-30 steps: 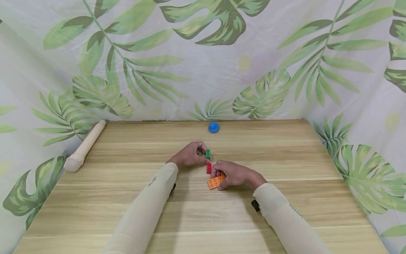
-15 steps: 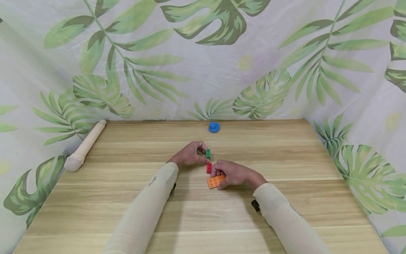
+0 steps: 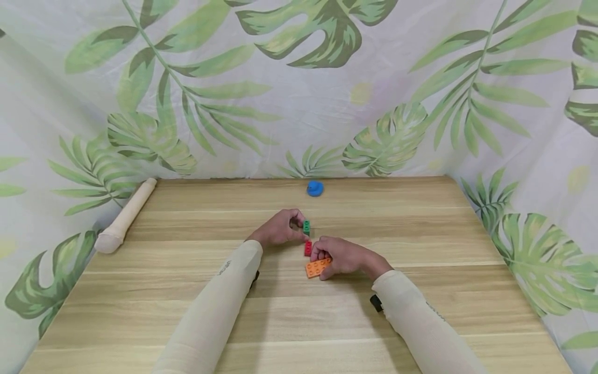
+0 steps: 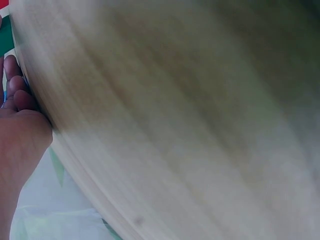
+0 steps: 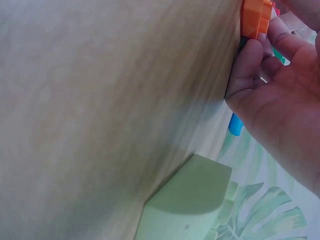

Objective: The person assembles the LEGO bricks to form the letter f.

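Note:
In the head view, my left hand has its thumb and index finger at the two ends of a small green toy brick, pinching it. Just nearer lies a small red toy brick, close to the left thumb. My right hand grips a larger orange studded brick, thumb on the near side and fingers curled on the far side. The left wrist view catches only part of the green brick beside the left hand. In the right wrist view, the orange brick sits at the fingertips.
A blue toy duck stands at the far edge of the wooden table. On the left edge lies a beige microphone-shaped object. The right wrist view shows a pale green studded block on the table. Leaf-print cloth hangs behind.

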Available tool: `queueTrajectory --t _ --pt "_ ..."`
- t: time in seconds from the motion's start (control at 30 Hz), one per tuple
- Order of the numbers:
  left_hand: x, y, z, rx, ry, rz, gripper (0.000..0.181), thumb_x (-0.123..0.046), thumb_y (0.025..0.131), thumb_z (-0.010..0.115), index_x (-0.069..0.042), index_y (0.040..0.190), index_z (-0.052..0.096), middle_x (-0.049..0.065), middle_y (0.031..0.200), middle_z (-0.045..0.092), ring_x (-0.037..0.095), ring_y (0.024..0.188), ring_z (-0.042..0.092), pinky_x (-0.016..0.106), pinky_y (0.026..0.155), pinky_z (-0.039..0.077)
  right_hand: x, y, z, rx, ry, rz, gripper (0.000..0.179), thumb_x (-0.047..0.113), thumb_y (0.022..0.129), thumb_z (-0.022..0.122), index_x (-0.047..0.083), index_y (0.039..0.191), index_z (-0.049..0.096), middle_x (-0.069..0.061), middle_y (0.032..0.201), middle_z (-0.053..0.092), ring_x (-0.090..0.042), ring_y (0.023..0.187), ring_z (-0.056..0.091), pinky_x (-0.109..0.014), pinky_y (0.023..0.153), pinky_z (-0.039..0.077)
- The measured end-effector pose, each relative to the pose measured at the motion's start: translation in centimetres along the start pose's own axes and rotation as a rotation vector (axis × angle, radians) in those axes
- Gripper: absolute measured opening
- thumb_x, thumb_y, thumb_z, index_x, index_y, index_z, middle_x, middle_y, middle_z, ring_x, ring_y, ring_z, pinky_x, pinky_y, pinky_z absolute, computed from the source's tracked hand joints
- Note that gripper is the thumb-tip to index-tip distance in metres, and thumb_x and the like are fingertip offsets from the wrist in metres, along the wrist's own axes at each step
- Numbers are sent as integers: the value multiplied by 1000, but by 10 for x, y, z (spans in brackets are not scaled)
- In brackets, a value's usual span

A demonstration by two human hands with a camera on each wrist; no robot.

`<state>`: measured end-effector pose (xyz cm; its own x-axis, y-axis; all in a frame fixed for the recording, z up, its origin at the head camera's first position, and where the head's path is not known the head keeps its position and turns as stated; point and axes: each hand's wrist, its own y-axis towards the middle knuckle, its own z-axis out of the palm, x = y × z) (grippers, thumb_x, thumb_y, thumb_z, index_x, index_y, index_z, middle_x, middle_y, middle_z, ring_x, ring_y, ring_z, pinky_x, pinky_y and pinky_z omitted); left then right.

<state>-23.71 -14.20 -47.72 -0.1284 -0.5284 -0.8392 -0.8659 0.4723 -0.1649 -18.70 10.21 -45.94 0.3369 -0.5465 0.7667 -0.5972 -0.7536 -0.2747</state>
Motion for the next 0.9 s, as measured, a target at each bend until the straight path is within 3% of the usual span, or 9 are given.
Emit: queueTrajectory --t 0.9 --pt "0 0 0 -1 0 -9 29 -14 90 88 -8 109 66 6 108 68 18 102 60 28 94 47 2 0 -1 4 -29 8 32 10 88 89 10 112 67 -3 108 61 -12 95 53 -23 86 46"
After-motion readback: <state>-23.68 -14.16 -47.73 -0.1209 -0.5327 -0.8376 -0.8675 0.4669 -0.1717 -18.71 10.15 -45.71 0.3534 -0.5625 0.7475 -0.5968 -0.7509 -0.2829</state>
